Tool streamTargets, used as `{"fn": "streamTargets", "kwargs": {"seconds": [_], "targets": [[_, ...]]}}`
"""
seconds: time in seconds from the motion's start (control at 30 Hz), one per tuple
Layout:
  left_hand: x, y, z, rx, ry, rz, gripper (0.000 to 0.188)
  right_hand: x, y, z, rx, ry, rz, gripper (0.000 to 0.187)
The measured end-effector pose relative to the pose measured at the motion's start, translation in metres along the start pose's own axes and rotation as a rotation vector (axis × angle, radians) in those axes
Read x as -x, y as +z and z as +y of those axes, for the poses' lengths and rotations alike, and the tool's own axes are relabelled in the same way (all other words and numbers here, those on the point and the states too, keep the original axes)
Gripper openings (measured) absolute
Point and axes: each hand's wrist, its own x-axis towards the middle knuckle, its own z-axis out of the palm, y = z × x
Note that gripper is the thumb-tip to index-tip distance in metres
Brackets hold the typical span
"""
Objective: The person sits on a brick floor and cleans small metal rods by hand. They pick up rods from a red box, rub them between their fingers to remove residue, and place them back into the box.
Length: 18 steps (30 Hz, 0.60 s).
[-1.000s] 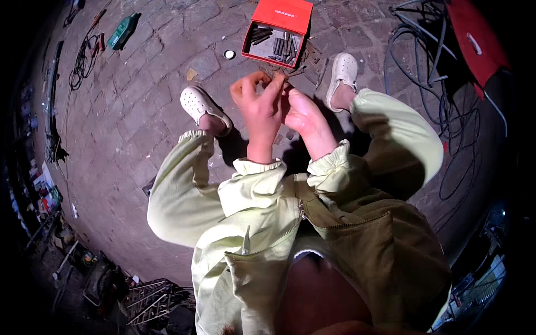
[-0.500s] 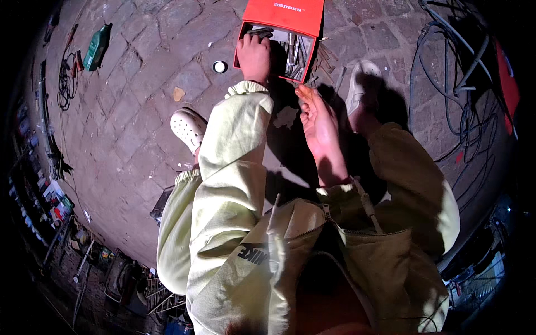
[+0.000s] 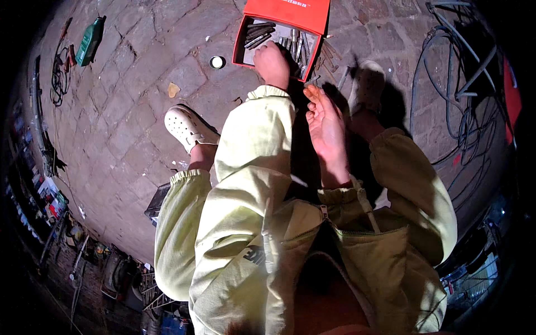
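A red box point(image 3: 238, 42) with its lid folded back lies on the stone floor ahead of me. Several dark metal rods point(image 3: 258, 34) are in its left part, and shinier metal rods or bits point(image 3: 301, 49) fill the right part. My left hand point(image 3: 272, 64) reaches over the box's near edge into its middle, fingers bent down; the fingertips and anything between them are hidden. Just short of the box's near right corner, my right hand point(image 3: 325, 125) is held palm inward with fingers stretched and slightly cupped. Nothing shows in it, and the fingertips look stained.
More thin rods point(image 3: 329, 56) lie on the floor right of the box. A small round white-topped cap point(image 3: 217, 62) sits to its left. A green bottle point(image 3: 90, 42) and dark cables point(image 3: 60, 78) are at far left, looped hoses point(image 3: 458, 95) at right. My light clogs point(image 3: 187, 125) flank the work.
My left hand has shifted right within the box, from over the dark rods to the middle, uncovering those rods. My right hand stays nearly in place.
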Motion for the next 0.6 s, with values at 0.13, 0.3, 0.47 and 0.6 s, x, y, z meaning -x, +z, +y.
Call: {"fn": "streamTargets", "kwargs": {"seconds": [0.13, 0.3, 0.47, 0.6], "targets": [[-0.006, 0.009, -0.015, 0.224, -0.139, -0.096, 0.017, 0.001, -0.002, 0.002, 0.017, -0.006, 0.009, 0.025], [-0.003, -0.008, -0.011, 0.166, -0.099, -0.045, 0.015, 0.002, 0.001, -0.008, 0.024, -0.08, 0.059, 0.022], [0.048, -0.115, 0.013, 1.362, -0.355, -0.39, 0.013, 0.018, 0.02, -0.013, 0.255, -0.392, 0.02, 0.025], [0.095, -0.232, 0.044, 1.357, -0.195, -0.462, 0.019, 0.06, 0.046, -0.041, 0.25, -0.422, -0.17, 0.019]]}}
